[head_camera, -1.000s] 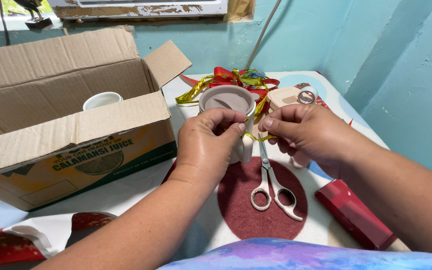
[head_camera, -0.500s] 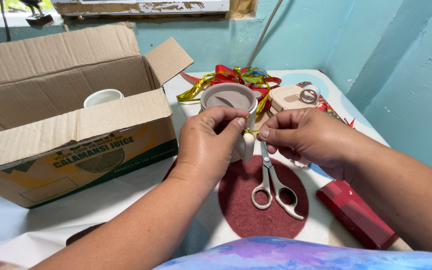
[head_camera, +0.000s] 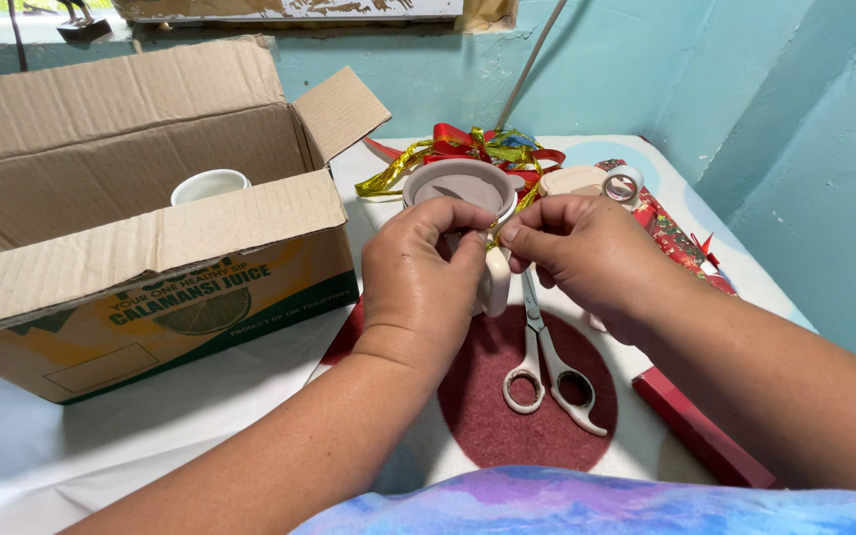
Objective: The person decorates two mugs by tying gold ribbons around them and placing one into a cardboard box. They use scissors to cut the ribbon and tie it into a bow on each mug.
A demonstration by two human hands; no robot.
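Closest to the person, white scissors (head_camera: pixel 547 372) lie flat on a dark red round mat (head_camera: pixel 507 416) on the white table (head_camera: pixel 200 436). A long red roll (head_camera: pixel 695 428) lies near the right arm.

Just past the scissors, both hands meet at a white mug (head_camera: pixel 463 188). The mug stands on the table in the middle, and its handle sticks out below the hands. The left hand (head_camera: pixel 418 282) has its fingers bent together, pinching a thin gold ribbon (head_camera: pixel 492 241) at the mug's side. The right hand (head_camera: pixel 587 248) pinches the same ribbon with its thumb and fingers shut tight on it. The fingertips of the two hands almost touch.

On the left stands an open cardboard box (head_camera: pixel 141 228) with a white cup (head_camera: pixel 210 185) inside. Behind the mug lies a pile of red and gold ribbons (head_camera: pixel 468 149). A tape roll (head_camera: pixel 623 184) sits just right of them. The blue wall (head_camera: pixel 646 69) is at the back.
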